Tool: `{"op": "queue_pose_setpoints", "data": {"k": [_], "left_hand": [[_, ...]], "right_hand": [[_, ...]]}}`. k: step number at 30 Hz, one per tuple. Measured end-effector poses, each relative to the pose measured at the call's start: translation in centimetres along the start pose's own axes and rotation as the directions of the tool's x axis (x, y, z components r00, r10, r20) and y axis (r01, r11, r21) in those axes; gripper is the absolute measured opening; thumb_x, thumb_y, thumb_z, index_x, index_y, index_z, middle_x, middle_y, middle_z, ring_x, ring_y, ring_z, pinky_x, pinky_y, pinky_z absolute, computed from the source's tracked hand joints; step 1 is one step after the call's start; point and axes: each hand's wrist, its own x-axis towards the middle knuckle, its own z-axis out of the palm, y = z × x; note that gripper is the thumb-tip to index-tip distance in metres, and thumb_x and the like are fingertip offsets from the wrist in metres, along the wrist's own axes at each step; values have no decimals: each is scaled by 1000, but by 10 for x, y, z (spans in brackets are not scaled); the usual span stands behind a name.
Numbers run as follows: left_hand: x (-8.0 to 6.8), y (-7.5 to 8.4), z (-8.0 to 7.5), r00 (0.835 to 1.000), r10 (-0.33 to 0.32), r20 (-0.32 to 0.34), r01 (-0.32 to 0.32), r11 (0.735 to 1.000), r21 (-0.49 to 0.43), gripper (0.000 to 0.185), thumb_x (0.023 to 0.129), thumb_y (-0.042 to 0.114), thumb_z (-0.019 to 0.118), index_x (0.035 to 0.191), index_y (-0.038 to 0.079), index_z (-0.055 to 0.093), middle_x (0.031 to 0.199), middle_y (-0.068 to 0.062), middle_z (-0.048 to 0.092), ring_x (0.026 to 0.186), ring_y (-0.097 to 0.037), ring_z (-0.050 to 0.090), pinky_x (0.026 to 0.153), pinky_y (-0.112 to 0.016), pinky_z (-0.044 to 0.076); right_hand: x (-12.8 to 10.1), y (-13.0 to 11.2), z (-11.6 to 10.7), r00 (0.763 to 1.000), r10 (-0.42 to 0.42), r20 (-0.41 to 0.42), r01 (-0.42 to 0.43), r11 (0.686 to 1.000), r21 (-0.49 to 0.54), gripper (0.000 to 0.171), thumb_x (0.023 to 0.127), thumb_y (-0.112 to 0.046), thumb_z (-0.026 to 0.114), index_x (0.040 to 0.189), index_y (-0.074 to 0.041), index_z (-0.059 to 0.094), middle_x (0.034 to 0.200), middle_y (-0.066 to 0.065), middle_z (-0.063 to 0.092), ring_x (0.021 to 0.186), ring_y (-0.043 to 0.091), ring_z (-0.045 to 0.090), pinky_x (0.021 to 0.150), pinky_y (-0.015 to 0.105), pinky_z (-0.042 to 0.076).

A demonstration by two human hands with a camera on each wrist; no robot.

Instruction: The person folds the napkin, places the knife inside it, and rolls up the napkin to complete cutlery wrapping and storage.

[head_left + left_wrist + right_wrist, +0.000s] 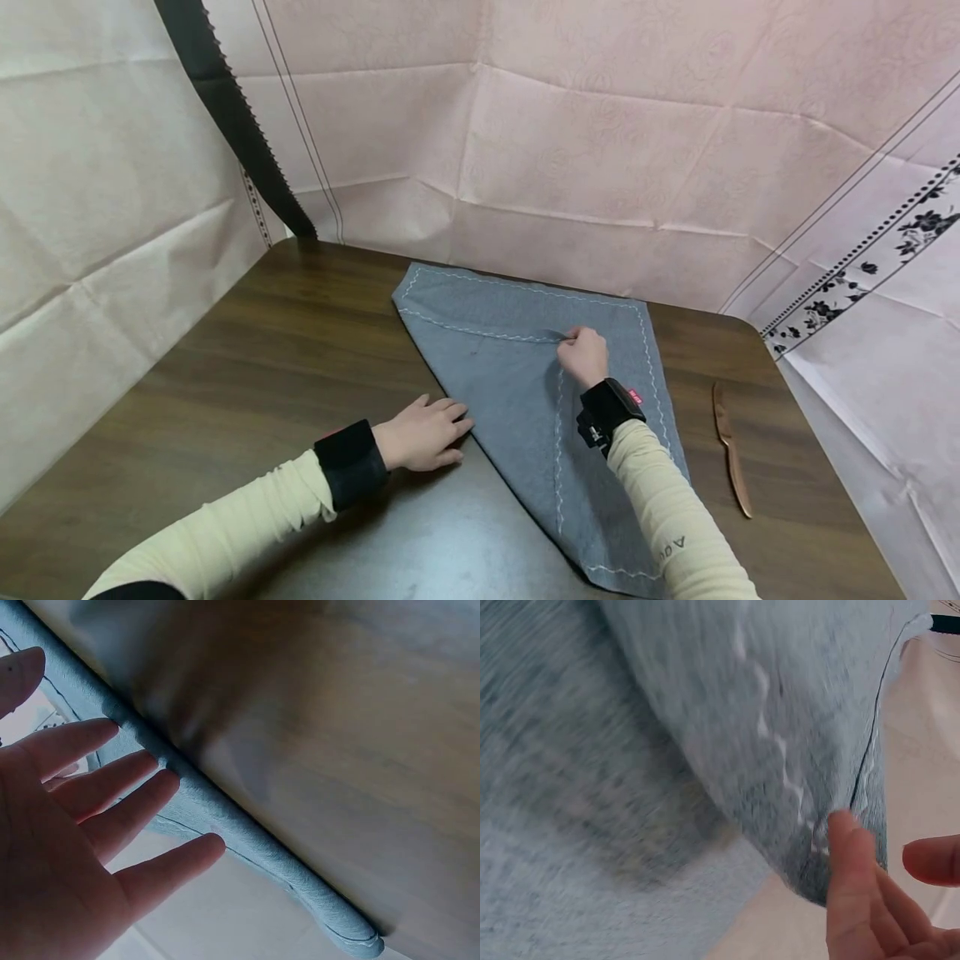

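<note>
A grey-blue cloth [495, 392] with white wavy stitching lies folded on the table, its slanting folded edge toward the left. My right hand [584, 357] holds the corner of the upper layer, where the two stitched lines meet. In the right wrist view the flap [727, 712] stands raised over the lower layer, with the fingers [851, 855] against its corner and the thumb to the side. My left hand [422, 435] lies palm down with fingers spread, fingertips at the folded edge. In the left wrist view, these fingers [142, 802] reach to the rolled fold [247, 825].
A copper-coloured table knife [729, 450] lies on the wooden table [285, 350], right of the cloth. Pale patterned sheets [600, 150] hang behind and along both sides. A black strip with a toothed edge [236, 125] runs down to the far left corner.
</note>
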Motion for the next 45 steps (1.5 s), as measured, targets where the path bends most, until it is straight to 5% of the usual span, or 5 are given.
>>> {"op": "queue_pose_setpoints", "data": {"k": [1, 5, 9, 23, 45], "left_hand": [[2, 0, 0, 1000, 0, 1, 0, 1000, -4, 48, 91, 36, 53, 130, 8, 50, 134, -14, 44, 124, -27, 39, 95, -51, 33], [8, -1, -3, 1000, -3, 15, 4, 1000, -17, 49, 91, 36, 53, 131, 8, 48, 135, -14, 42, 125, -26, 38, 97, -50, 32], [15, 1, -6, 999, -18, 48, 20, 999, -44, 50, 91, 36, 52, 133, 9, 47, 138, -13, 40, 127, -25, 36, 98, -50, 30], [40, 0, 1, 994, -45, 100, 52, 997, -65, 52, 91, 39, 51, 136, 13, 43, 142, -9, 35, 131, -21, 30, 102, -48, 26], [71, -1, -6, 986, -72, 152, 84, 993, -80, 58, 93, 40, 48, 141, 11, 34, 147, -8, 26, 134, -20, 23, 103, -48, 22]], "right_hand": [[1, 2, 0, 1000, -8, 1, 8, 1000, -15, 28, 79, -2, 43, 99, 8, 60, 92, 22, 64, 75, 29, 57, 66, 35, 43], [4, 8, -1, 999, -6, 34, 7, 1000, -17, 36, 81, -1, 42, 114, 10, 51, 111, 24, 59, 104, 36, 52, 86, 42, 40], [4, 13, -3, 997, 3, 82, -6, 1000, 30, 49, 84, 0, 39, 131, 11, 33, 126, 27, 48, 117, 36, 44, 92, 44, 37], [16, 36, -11, 983, 49, 176, -52, 999, 13, 57, 86, -1, 35, 138, 8, 14, 138, 27, 31, 124, 38, 35, 94, 45, 34], [55, 55, -47, 991, 31, 133, -19, 996, -90, 65, 85, -4, 38, 139, 11, 5, 140, 32, 24, 119, 44, 36, 87, 46, 34]]}}
